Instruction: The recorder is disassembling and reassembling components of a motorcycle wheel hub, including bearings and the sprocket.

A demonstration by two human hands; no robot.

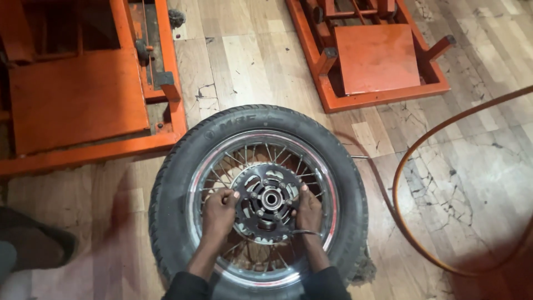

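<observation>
Wheel (258, 194) flat on floor; sprocket (265, 201) lies directly between left hand (218, 212) and right hand (308, 210), both curled onto its opposite edges, equally near.

I see the wheel (258, 194) lying flat on the floor: a black tyre (166, 194) on a chrome spoked rim (327, 189). A dark toothed sprocket (265, 201) sits bolted over the hub (271, 199), facing up. A thin dark strip, perhaps a tool, juts from its lower right edge.
</observation>
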